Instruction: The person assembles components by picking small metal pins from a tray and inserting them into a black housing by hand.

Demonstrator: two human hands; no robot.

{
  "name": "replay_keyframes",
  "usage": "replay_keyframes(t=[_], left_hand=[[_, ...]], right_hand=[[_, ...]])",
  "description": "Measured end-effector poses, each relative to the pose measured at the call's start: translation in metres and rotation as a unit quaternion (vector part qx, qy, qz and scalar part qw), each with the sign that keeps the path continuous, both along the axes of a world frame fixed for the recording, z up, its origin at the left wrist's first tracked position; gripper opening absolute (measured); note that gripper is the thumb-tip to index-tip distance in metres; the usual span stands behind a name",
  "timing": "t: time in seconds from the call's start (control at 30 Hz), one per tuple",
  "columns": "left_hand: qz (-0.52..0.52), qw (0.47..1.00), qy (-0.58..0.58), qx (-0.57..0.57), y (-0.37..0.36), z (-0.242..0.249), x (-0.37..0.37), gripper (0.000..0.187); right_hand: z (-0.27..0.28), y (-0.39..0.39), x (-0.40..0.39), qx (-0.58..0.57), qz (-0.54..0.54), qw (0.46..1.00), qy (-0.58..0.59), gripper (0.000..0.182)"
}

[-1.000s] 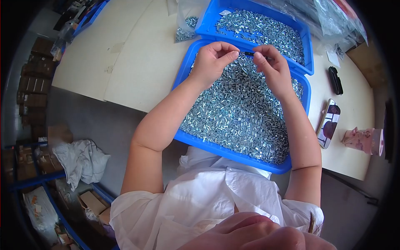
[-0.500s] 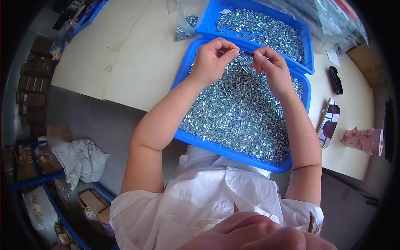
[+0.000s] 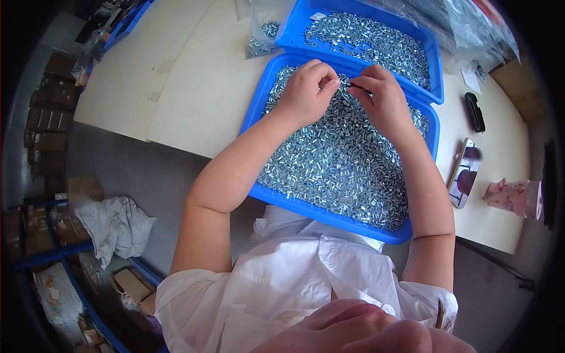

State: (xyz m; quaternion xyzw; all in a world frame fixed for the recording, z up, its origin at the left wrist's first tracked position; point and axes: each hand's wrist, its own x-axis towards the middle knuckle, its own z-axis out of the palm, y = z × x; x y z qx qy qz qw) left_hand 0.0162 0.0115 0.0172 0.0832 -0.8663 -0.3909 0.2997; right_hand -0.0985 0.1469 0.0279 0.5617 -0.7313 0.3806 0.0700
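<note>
Over the near blue bin [image 3: 329, 217], which is filled with small shiny metal cylinders [image 3: 335, 159], both my hands are raised close together at its far side. My left hand [image 3: 309, 93] is closed in a pinch at thumb and forefinger; what sits at its fingertips is too small to make out. My right hand [image 3: 381, 97] pinches a thin black rod [image 3: 354, 86], whose tip points toward the left fingers. Most of the rod is hidden by the right fingers. A narrow gap separates the two sets of fingertips.
A second blue bin [image 3: 436, 70] of similar pieces stands behind. Left of it is a clear bag [image 3: 263, 40] of metal pieces. On the right side of the table [image 3: 197, 76] lie a black case [image 3: 474, 113], a phone [image 3: 465, 175] and a pink cup [image 3: 511, 199].
The black rod, earlier spanning between both hands, has dropped slightly and now shows less. My right fingers have turned around it; my left hand has moved slightly down.
</note>
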Motion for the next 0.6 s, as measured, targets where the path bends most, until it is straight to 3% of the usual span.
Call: replay_keyframes(t=[0.07, 0.13, 0.2, 0.23, 0.27, 0.3, 0.43, 0.6], left_hand=[[-0.006, 1.0, -0.015, 0.017, -0.004, -0.005, -0.002, 0.01], [-0.013, 0.999, -0.03, 0.034, -0.006, -0.01, -0.003, 0.011], [-0.081, 0.935, -0.044, 0.342, -0.005, -0.007, -0.003, 0.015], [-0.092, 0.922, -0.034, 0.374, -0.007, -0.009, -0.003, 0.013], [-0.092, 0.922, -0.033, 0.374, -0.008, -0.01, -0.004, 0.013], [-0.102, 0.913, -0.014, 0.394, -0.01, -0.011, -0.004, 0.012], [-0.114, 0.9, 0.02, 0.421, -0.01, -0.01, -0.003, 0.012], [-0.11, 0.896, 0.024, 0.43, -0.011, -0.01, -0.005, 0.011]], right_hand=[[0.001, 0.0, -0.002, -0.045, 0.002, 0.998, 0.049, 0.012], [0.005, 0.002, -0.001, -0.049, -0.083, 0.994, 0.048, 0.009], [0.007, 0.003, 0.0, -0.037, -0.083, 0.996, -0.002, 0.011], [0.002, 0.002, 0.0, -0.096, -0.03, 0.976, -0.192, 0.012], [0.001, 0.001, 0.0, -0.152, 0.025, 0.915, -0.374, 0.014], [0.002, 0.001, 0.003, -0.17, 0.052, 0.891, -0.419, 0.016], [0.001, -0.001, 0.006, -0.143, 0.066, 0.885, -0.439, 0.014], [-0.002, -0.003, 0.002, -0.189, 0.075, 0.884, -0.42, 0.014]])
